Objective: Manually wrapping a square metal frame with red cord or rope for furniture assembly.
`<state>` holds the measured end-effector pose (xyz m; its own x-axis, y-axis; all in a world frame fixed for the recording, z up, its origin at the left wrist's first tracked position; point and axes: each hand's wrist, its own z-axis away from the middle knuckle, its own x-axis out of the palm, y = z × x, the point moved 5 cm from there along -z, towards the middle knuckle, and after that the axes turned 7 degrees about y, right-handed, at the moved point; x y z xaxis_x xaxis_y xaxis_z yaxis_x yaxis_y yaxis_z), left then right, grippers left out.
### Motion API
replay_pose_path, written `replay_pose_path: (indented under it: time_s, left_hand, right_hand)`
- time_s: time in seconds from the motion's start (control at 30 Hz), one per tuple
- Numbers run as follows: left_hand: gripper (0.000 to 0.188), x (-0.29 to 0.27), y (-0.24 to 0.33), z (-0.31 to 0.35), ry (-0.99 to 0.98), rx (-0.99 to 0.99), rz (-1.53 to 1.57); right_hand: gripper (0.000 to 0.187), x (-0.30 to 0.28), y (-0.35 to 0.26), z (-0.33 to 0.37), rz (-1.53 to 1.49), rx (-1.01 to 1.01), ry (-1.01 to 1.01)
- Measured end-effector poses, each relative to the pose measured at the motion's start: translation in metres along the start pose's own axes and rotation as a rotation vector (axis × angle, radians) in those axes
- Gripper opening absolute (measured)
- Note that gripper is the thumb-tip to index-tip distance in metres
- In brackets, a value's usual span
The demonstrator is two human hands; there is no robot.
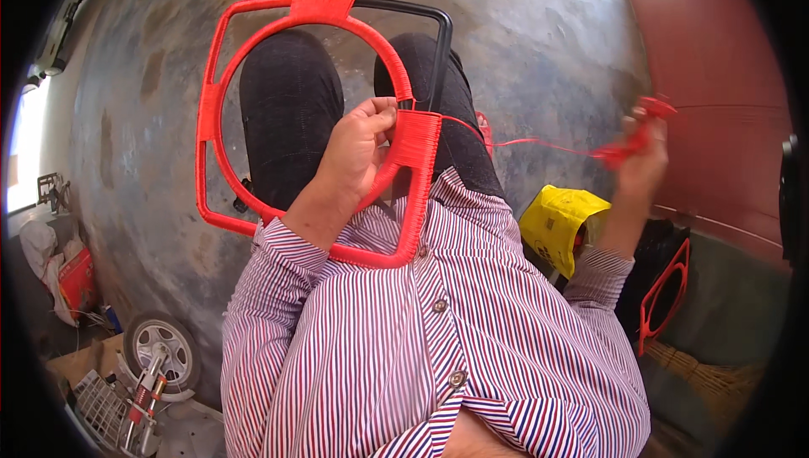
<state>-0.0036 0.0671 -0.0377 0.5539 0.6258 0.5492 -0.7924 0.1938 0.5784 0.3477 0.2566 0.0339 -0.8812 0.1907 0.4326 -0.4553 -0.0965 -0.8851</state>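
A square frame with a ring inside it [420, 142] rests across my lap, mostly wrapped in tight red cord. Its upper right corner is a bare black bar [444, 45]. Closed around the ring's right side is my left hand [361, 142], its thumb and fingers pinching beside the wrapped band. From that band a red strand [531, 141] runs out to the right, nearly taut. At its other end my right hand [645, 150], blurred by motion and held far out to the side, grips a bundle of red cord [624, 148].
A yellow plastic bag [563, 220] stands beside my right thigh. Behind it leans another red frame [666, 294], near a straw-like bundle [704, 374]. A reddish panel [708, 87] rises at right. At lower left lie a small wheel [162, 353] and a red-and-white sack [76, 281].
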Motion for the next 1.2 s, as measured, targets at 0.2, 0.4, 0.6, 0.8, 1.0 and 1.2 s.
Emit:
replay_pose_path:
  time_s: [0.2, 0.4, 0.6, 0.8, 1.0, 1.2]
  left_hand:
    - [0.016, 0.006, 0.0, 0.003, -0.042, 0.002, 0.041]
    - [0.02, 0.008, -0.005, 0.005, -0.11, -0.129, 0.097]
    - [0.017, -0.007, 0.003, 0.002, 0.084, 0.085, 0.015]
    - [0.019, 0.001, 0.023, 0.021, 0.051, 0.44, -0.127]
    - [0.02, 0.018, 0.028, 0.038, -0.093, 0.671, -0.267]
    - [0.025, 0.005, 0.025, 0.025, -0.046, 0.477, -0.1]
  right_hand:
    - [0.037, 0.12, 0.118, 0.119, 0.897, -0.088, -1.17]
    - [0.043, 0.161, 0.136, 0.114, 0.839, -0.175, -0.97]
    - [0.043, 0.149, 0.146, 0.087, 0.574, 0.016, -0.779]
    - [0.034, 0.181, 0.099, 0.114, 0.822, -0.686, -0.759]
    - [0.024, 0.197, 0.115, 0.125, 0.725, -0.735, -0.926]
    - [0.022, 0.163, 0.089, 0.08, 0.89, -0.13, -0.877]
